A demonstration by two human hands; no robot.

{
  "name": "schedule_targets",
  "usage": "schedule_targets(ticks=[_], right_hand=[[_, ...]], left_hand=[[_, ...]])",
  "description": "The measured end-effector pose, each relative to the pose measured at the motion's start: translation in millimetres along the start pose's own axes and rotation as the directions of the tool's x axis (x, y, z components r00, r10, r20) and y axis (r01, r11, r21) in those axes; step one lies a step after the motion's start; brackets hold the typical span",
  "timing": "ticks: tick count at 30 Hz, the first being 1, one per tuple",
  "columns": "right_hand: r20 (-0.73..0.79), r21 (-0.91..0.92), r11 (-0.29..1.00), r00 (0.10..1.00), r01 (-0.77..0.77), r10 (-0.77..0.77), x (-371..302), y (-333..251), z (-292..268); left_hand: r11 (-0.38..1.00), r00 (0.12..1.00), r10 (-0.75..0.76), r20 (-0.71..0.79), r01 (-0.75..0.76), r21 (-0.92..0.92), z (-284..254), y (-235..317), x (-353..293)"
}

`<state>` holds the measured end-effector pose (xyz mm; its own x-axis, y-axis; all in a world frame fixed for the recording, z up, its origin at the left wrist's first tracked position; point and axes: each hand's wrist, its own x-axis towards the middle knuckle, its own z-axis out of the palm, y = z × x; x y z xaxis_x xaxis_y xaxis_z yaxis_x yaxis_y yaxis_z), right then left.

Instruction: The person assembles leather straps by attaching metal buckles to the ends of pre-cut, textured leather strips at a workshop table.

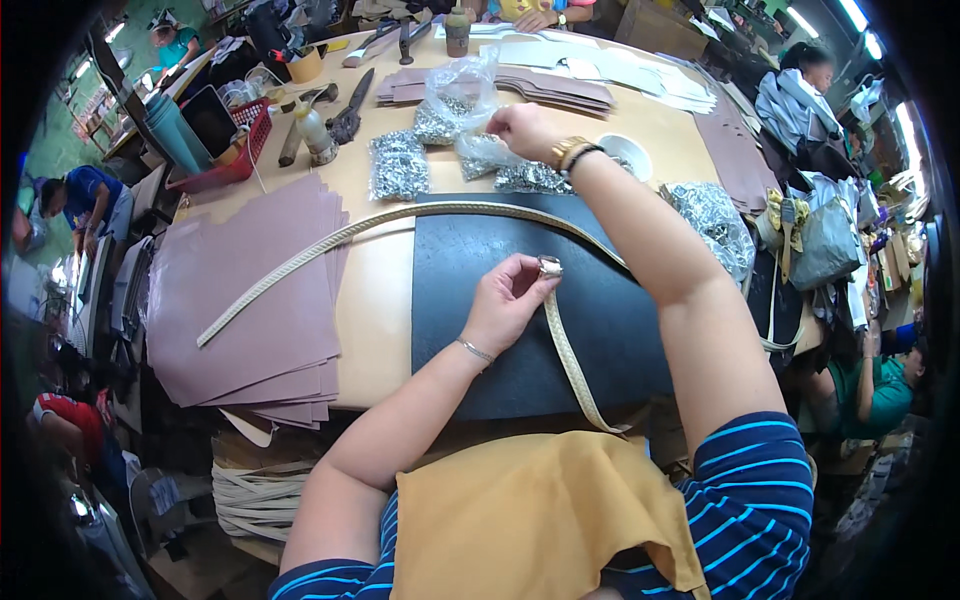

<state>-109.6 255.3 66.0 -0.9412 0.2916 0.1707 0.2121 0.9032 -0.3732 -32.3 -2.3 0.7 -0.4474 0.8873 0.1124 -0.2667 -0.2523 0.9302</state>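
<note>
My left hand (pixel 505 305) pinches the end of a cream braided strap (pixel 572 365) above a black mat (pixel 470 260). A shiny metal piece (pixel 549 267), perhaps a buckle or ring, sits at that end. The strap hangs down past the table's near edge. My right hand (pixel 527 132) is stretched out over clear plastic bags of small metal hardware, its fingers closed beside an opened bag (pixel 484 150); what they hold, if anything, is hidden. More metal pieces (pixel 530 178) lie below it. Another length of braided strap (pixel 440 209) arcs across the mat to the left.
Mauve sheets (pixel 240 290) are stacked at left. Beyond stand a sealed hardware bag (pixel 398 165), a squeeze bottle (pixel 316 135), scissors (pixel 350 108), a hammer (pixel 322 95) and a red basket (pixel 225 165). A white bowl (pixel 628 155) and hardware bag (pixel 710 225) are at right. Other people work around.
</note>
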Motion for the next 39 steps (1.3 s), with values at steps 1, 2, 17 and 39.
schedule_targets(ticks=[1, 2, 17, 39], right_hand=[[0.065, -0.108, 0.994, 0.998, -0.014, 0.021, 12, 5, 8], [0.1, -0.151, 0.988, 0.995, -0.015, 0.031, 19, 16, 15], [0.422, -0.147, 0.989, 0.905, 0.012, 0.051, 31, 5, 11], [0.118, -0.405, 0.899, 0.985, 0.166, -0.129, 87, -45, -4]], left_hand=[[1.0, 1.0, -0.002, 0.006, 0.002, 0.007, -1, 1, 0], [1.0, 1.0, -0.022, 0.004, 0.022, 0.02, -1, 1, 2], [0.999, 0.999, -0.031, 0.039, 0.032, -0.028, 4, 1, 2], [0.994, 0.994, -0.09, 0.058, 0.085, 0.075, 2, 4, 0]])
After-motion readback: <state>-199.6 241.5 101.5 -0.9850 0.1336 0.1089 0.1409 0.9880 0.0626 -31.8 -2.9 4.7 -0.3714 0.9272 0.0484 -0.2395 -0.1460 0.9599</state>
